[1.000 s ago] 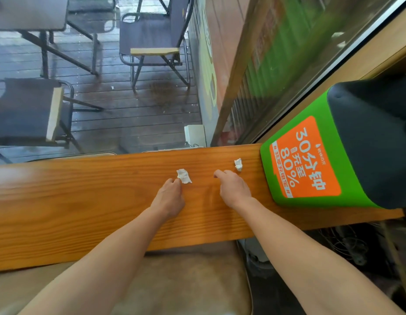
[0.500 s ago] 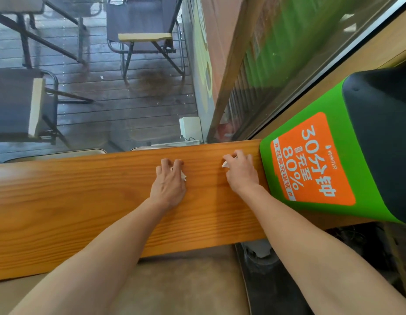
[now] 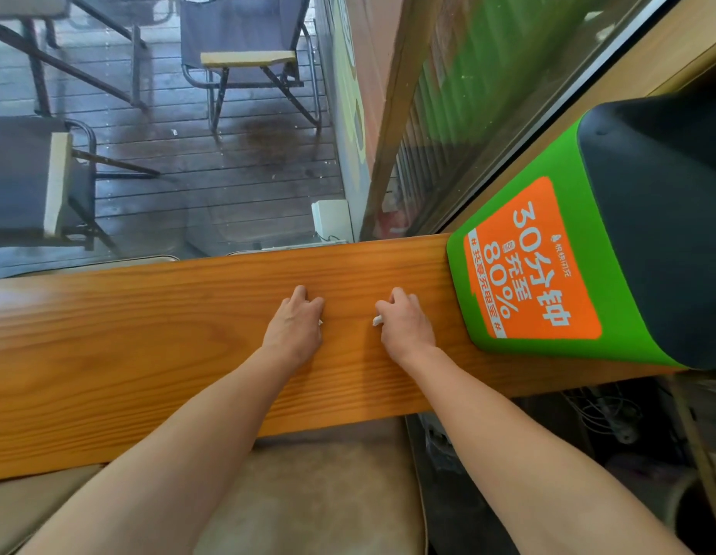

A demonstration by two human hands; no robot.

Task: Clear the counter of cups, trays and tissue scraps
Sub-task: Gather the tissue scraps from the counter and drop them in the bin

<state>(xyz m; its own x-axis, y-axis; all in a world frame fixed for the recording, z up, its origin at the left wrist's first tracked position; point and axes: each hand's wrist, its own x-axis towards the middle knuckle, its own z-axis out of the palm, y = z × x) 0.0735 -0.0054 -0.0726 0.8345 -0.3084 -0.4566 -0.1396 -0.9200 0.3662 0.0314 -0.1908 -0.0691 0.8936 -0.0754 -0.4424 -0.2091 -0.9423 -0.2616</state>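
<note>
Both my hands rest on the long wooden counter by the window. My left hand is curled shut over a white tissue scrap; only a sliver of it shows at the hand's right edge. My right hand is closed around a second white tissue scrap, whose tip pokes out on the left of the fist. No cups or trays are in view.
A green and black charging kiosk with an orange label stands on the counter just right of my right hand. Behind the counter is a glass window onto a deck with chairs. A padded seat lies below the counter's near edge.
Both scraps lay loose on the counter a second ago. My hands reached forward over them, closed, and drew back slightly with the scraps inside.
</note>
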